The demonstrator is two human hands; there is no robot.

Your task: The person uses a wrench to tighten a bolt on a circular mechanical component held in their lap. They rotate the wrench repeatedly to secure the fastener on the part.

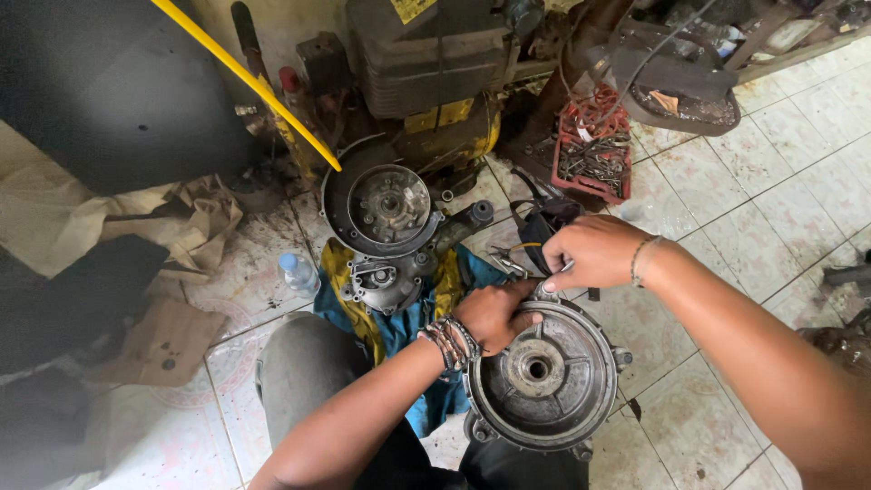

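Head view: round metal cover [544, 377] rests on the person's lap above the tiled floor [771, 218]. Left hand [494, 315] grips its upper rim, fingers curled shut. Right hand [594, 252] pinches a small part at that rim, part unclear

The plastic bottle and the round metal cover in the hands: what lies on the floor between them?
In the head view, a blue and yellow cloth lies between the bottle and the cover, with the person's knee.

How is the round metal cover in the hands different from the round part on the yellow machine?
The round cover rests at the person's lap, gripped by the left hand and right hand; the round part on the machine is untouched. The cover is pale grey with a centre hole; the part is darker, with a shiny inner disc. Both are round and dirty.
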